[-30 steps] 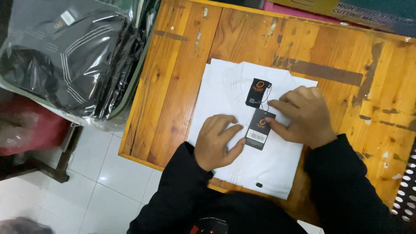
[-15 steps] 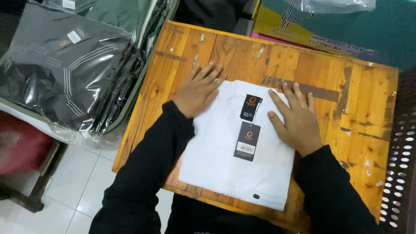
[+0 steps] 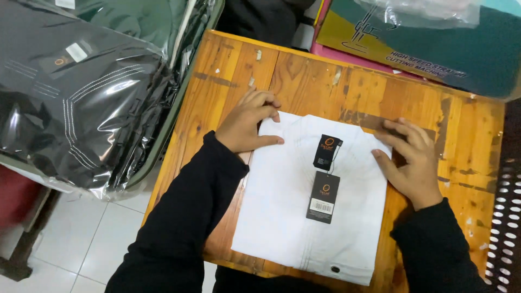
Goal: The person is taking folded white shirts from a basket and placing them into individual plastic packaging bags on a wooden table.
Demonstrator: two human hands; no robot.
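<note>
A folded white shirt (image 3: 287,211) lies flat on a small wooden table (image 3: 304,81). Two black hang tags (image 3: 324,179) rest on its middle, joined by a string. My left hand (image 3: 248,122) grips the shirt's upper left corner, thumb on top and fingers curled at the edge. My right hand (image 3: 410,160) grips the shirt's upper right edge in the same way. Both arms wear black sleeves.
A pile of dark garments in clear plastic bags (image 3: 76,92) sits to the left of the table. A yellow and green cardboard box (image 3: 429,49) lies behind the table. White floor tiles (image 3: 81,244) show at lower left. A perforated white surface (image 3: 507,217) is at the right edge.
A second ago both hands were on the tags at the shirt's middle. They slid apart to its upper corners and now curl around the edges.
</note>
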